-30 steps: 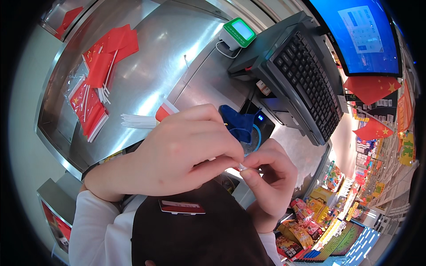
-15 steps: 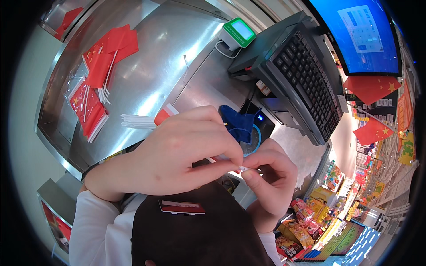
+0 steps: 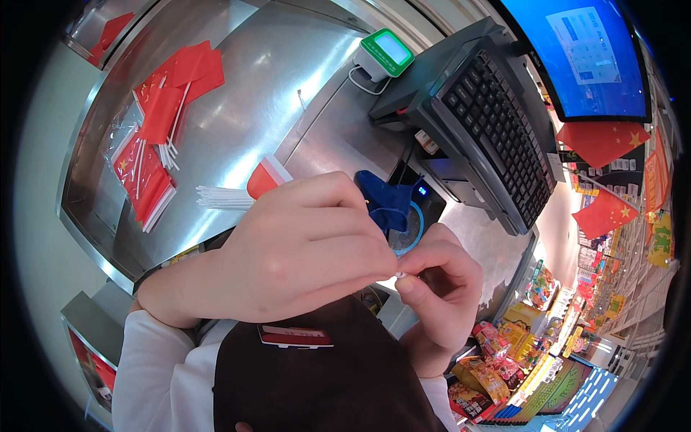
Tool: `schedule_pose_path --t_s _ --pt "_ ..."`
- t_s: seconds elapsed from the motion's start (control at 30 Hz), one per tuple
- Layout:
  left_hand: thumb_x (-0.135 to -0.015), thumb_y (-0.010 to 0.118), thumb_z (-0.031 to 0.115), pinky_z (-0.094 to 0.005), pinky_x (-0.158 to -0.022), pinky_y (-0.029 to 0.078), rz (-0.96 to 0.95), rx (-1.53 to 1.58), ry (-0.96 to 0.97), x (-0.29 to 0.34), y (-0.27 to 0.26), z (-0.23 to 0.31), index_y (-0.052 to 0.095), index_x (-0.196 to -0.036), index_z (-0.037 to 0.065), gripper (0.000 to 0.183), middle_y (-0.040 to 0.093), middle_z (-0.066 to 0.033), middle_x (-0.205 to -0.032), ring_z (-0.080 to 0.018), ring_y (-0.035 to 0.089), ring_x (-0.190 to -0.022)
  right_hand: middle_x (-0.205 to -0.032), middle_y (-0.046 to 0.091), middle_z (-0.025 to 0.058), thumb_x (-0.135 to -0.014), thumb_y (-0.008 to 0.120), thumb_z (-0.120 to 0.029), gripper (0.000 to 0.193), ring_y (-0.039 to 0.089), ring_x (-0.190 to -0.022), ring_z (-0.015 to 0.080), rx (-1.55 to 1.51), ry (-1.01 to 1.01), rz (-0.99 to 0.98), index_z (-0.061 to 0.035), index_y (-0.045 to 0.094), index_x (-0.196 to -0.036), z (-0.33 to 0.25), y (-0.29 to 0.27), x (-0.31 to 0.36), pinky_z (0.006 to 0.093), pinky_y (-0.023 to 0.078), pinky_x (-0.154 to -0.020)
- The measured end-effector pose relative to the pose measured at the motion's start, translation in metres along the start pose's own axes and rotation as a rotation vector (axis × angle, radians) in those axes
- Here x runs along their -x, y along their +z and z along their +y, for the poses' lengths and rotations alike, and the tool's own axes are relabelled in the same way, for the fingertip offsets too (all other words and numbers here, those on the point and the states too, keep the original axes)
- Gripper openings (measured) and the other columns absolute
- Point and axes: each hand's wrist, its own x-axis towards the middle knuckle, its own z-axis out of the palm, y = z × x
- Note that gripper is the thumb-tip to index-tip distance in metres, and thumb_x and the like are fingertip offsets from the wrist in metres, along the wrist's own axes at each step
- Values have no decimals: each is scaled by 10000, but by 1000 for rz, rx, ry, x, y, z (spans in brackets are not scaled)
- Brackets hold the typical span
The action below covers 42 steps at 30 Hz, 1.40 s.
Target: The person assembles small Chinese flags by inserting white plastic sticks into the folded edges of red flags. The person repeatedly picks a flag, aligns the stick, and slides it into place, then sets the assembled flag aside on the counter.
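Holds small white piece, pinched between thumb and forefinger of right hand, near dark apron. Curls left hand just beside it (with palm hidden; cannot tell whether grasping anything). Includes white sticks beyond left hand, red flags on steel counter.

A broad open lane crosses the stainless-steel counter between the red flags and the green-and-white payment terminal. Closer in, it narrows — white sticks just past the left hand, navy cloth ahead of the right hand, black keyboard walling the right. Both hands meet at a small white piece, closing the gap.
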Motion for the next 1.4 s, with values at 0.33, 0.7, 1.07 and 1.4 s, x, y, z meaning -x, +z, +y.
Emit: schedule_pose_path --t_s 0.33,0.7,1.07,1.4 --pt "-694 755 102 -275 -611 443 -6 -18 33 0 -1 -1 696 -831 92 150 664 10 -850 -198 522 -724 -825 528 33 -742 695 33 167 491 -732 116 -110 26 -27 -15 693 -902 4 -2 0 211 366 -650" --pt "-675 760 87 -269 -598 447 0 -32 54 0 -2 -1 692 -822 90 161 666 6 -837 -195 528 -709 -821 535 35 -734 698 52 173 495 -737 117 -124 30 -16 -13 692 -894 3 0 0 210 371 -648" --pt "-650 785 22 -269 -606 445 3 13 -9 0 0 1 685 -831 96 221 667 6 -809 -196 538 -713 -825 540 32 -725 721 36 178 495 -737 113 -80 31 -10 -18 685 -891 2 0 -1 209 377 -630" --pt "-660 780 25 -276 -622 446 7 28 -22 -1 0 3 683 -833 92 209 666 1 -801 -199 537 -716 -820 538 29 -716 736 31 187 496 -738 115 -57 16 -11 -18 689 -890 2 -1 -1 210 374 -627"
